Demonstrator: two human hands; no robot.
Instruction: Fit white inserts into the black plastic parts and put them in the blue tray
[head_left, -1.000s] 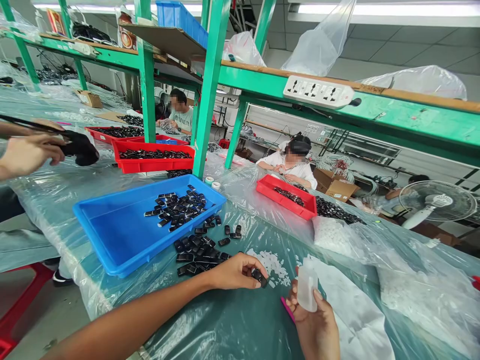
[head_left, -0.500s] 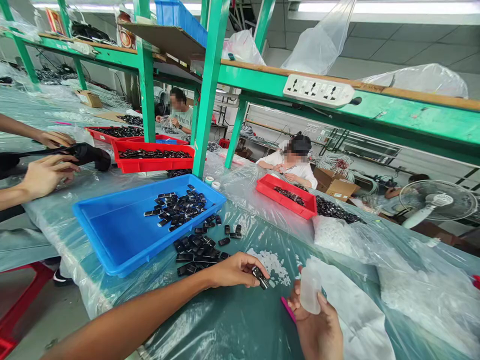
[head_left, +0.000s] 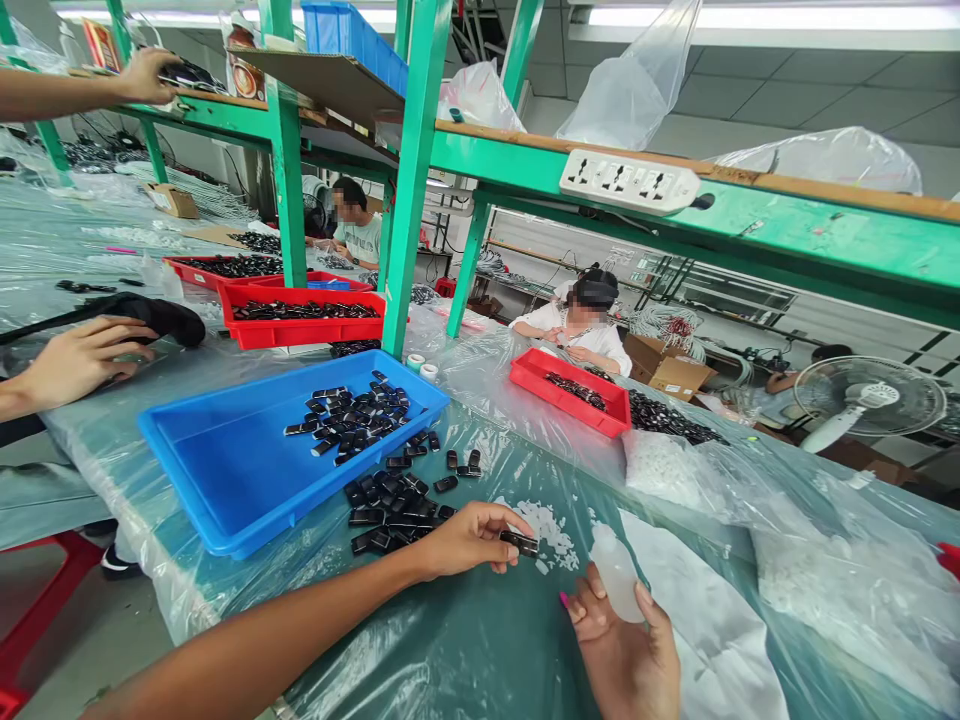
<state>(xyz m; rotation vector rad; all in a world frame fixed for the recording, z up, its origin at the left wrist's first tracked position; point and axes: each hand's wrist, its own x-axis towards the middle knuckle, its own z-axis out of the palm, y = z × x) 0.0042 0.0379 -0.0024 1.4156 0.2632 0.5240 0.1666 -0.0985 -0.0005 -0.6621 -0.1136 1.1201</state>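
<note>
One shiny, kinda rectangular black piece is pinched in your left hand. Your right hand's half-curled round a frosty bottle.

Single head cam, worn at the wearer's head height, facing forward and angled down over the table. Left hand and right hand sit close, low in frame. Blue tray mid-range, left of centre. Shelf crosses the top, sloping down to frame right. Fan and seated people farther back.
</note>
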